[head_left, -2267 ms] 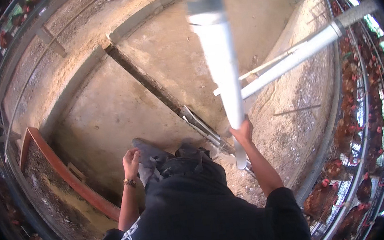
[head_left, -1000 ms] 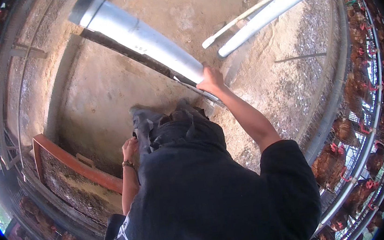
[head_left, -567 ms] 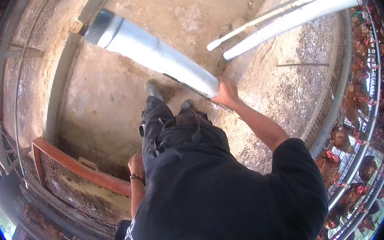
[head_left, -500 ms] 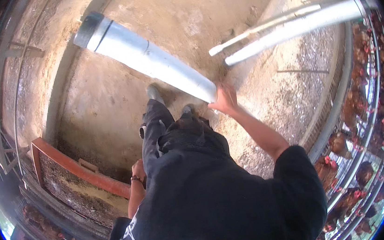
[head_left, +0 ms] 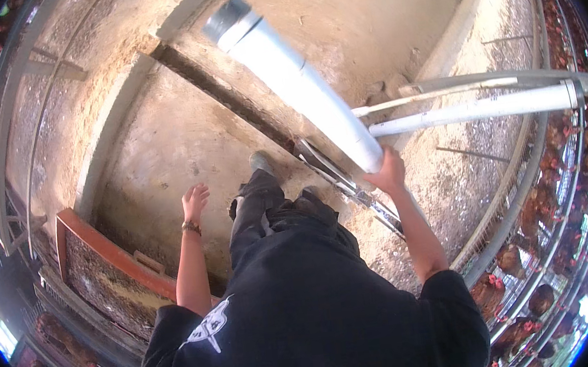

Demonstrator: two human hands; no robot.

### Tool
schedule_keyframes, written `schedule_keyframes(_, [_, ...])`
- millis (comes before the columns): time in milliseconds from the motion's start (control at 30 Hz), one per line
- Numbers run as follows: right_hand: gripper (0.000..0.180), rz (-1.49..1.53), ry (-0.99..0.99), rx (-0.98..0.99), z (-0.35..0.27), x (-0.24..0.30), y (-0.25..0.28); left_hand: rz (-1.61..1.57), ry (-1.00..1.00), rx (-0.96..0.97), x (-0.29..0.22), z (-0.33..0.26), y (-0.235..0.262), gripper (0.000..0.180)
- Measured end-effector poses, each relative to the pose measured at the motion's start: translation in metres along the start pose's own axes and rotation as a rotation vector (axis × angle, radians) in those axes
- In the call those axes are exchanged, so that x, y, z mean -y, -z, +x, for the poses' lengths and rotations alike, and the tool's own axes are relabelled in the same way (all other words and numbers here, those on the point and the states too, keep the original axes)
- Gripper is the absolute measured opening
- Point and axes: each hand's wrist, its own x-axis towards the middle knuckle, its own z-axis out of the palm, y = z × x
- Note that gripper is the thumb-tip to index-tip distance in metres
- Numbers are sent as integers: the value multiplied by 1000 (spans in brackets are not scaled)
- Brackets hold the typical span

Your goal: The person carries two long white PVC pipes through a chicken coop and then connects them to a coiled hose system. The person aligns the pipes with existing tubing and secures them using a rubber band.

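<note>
A long white plastic pipe [head_left: 305, 89] with a dark grey collar at its far end slants up and away in front of me. Its near end is gripped by my right hand [head_left: 388, 173], fingers wrapped round it. My left hand [head_left: 196, 202] is raised beside my left leg, holding nothing, its fingers apart. A dark narrow channel [head_left: 228, 104] crosses the concrete floor below the pipe. Near my right hand, a dark-and-white slotted strip [head_left: 344, 185] lies in line with that channel; its kind is unclear.
Another white pipe [head_left: 476, 110] and a thinner pale pole [head_left: 442, 95] jut in from the right. An orange metal bar [head_left: 112, 256] stands at my left. A concrete curb [head_left: 112, 127] runs along the left side. Caged brown hens [head_left: 510, 261] line both sides, behind rails.
The white pipe has swung right and stands steeper, with my right hand moving right. My left hand has risen forward from beside my hip. The floor channel has come into view.
</note>
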Motion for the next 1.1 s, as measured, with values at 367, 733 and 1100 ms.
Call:
schedule_keyframes(367, [67, 358, 61, 1, 72, 113, 155, 346, -470, 479, -63, -44, -130, 28])
schedule_keyframes(733, [77, 842, 21, -260, 89, 122, 90, 444, -1123, 554, -245, -182, -193, 57])
schedule_keyframes(1100, [78, 1214, 182, -263, 149, 229, 10, 355, -1163, -176, -326, -235, -295, 123])
